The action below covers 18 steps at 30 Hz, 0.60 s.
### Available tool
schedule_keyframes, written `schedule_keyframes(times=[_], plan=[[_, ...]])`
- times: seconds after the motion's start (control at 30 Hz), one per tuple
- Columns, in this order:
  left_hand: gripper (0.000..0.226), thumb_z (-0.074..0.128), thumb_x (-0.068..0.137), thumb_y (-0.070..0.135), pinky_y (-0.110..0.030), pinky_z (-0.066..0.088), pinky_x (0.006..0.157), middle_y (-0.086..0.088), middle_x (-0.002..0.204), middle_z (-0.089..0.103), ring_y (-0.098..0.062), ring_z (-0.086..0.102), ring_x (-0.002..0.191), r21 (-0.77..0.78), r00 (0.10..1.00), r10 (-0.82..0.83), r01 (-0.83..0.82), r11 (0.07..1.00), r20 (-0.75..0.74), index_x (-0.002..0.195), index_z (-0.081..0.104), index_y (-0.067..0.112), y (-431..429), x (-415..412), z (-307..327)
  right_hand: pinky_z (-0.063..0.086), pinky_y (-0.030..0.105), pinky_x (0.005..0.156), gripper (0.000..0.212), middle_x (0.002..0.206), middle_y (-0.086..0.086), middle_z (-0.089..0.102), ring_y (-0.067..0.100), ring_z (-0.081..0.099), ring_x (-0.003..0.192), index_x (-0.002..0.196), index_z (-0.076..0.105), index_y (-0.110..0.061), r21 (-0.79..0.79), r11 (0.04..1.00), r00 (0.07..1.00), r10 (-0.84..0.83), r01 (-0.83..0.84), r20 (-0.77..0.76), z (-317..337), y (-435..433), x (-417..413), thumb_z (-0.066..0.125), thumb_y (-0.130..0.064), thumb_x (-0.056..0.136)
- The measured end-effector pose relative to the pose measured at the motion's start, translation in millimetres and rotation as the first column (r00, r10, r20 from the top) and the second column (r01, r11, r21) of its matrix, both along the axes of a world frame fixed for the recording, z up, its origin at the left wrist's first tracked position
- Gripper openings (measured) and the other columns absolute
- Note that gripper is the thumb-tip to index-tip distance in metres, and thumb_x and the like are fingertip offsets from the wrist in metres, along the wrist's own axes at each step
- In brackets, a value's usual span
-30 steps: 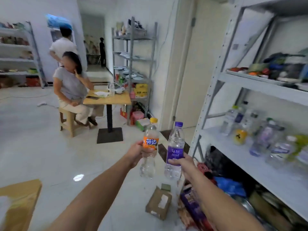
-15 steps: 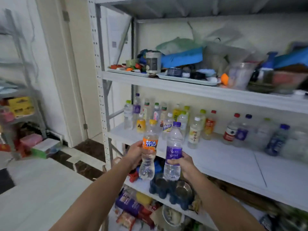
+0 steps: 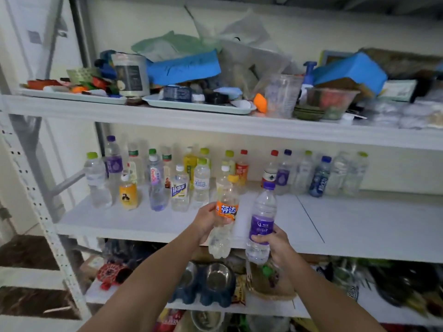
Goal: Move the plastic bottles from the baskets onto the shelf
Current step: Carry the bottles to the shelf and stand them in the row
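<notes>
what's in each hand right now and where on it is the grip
The left hand holds the orange-label bottle around its label band. The right hand holds the purple-label bottle around its lower body, just below the label.

The left hand [image 3: 206, 220] covers the left edge of the orange label [image 3: 226, 209], and the right hand [image 3: 275, 243] hides the lower right of the purple bottle [image 3: 261, 224]. Both forearms run off the bottom edge. The shelf [image 3: 359, 226] is cut off at the right edge. The back-row bottles [image 3: 340, 172] blur together; their labels cannot be read.
</notes>
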State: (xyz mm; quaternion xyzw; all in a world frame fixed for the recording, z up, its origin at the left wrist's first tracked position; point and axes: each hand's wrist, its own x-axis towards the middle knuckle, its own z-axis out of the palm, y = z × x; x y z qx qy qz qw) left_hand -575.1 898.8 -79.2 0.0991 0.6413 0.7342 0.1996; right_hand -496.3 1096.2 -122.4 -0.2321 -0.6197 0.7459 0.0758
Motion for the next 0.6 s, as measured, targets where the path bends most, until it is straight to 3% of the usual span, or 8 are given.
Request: schedule_keyframes(times=[0.1, 0.2, 0.4, 0.6], plan=[[0.056, 0.071, 0.071, -0.015, -0.041, 0.050, 0.092, -0.016, 0.113, 0.067, -0.030, 0.062, 0.105, 0.009, 0.998, -0.060, 0.060, 0.998, 0.005, 0.122, 0.058, 0.003, 24.0, -14.6, -0.5, 0.051, 0.050, 0.094, 0.063, 0.106, 0.015, 0.069, 0.035, 0.065, 0.100, 0.113, 0.061, -0.007, -0.006, 0.999, 0.999, -0.051, 0.051, -0.008, 0.4, 16.0, -2.4, 0.080, 0.015, 0.057], [0.058, 0.072, 0.067, -0.017, -0.039, 0.052, 0.091, -0.016, 0.113, 0.067, -0.030, 0.062, 0.107, 0.023, 0.993, -0.113, 0.113, 0.993, 0.015, 0.120, 0.058, 0.003, 48.2, -25.5, -4.8, 0.054, 0.044, 0.085, 0.061, 0.104, 0.014, 0.069, 0.033, 0.065, 0.098, 0.111, 0.061, -0.008, -0.018, 0.995, 0.995, -0.096, 0.096, -0.028, 3.0, 33.4, -8.9, 0.078, 0.017, 0.059], [0.062, 0.071, 0.064, -0.020, -0.047, 0.047, 0.102, -0.014, 0.112, 0.067, -0.032, 0.060, 0.112, 0.025, 0.984, -0.181, 0.180, 0.983, 0.006, 0.120, 0.059, 0.003, 93.4, -45.3, -18.5, 0.052, 0.031, 0.069, 0.058, 0.097, 0.011, 0.069, 0.025, 0.064, 0.088, 0.104, 0.062, -0.007, -0.011, 0.991, 0.988, -0.135, 0.134, -0.076, 3.5, 64.1, -31.6, 0.074, 0.023, 0.056], [0.059, 0.072, 0.063, -0.020, -0.041, 0.051, 0.097, -0.005, 0.107, 0.069, -0.026, 0.061, 0.108, 0.053, 0.986, -0.168, 0.168, 0.984, -0.013, 0.107, 0.062, 0.018, 130.1, -67.1, -25.2, 0.052, 0.032, 0.070, 0.059, 0.098, 0.010, 0.069, 0.026, 0.064, 0.091, 0.105, 0.062, -0.009, -0.014, 0.996, 0.996, -0.089, 0.089, -0.023, -5.7, 99.1, -57.8, 0.073, 0.024, 0.057]])
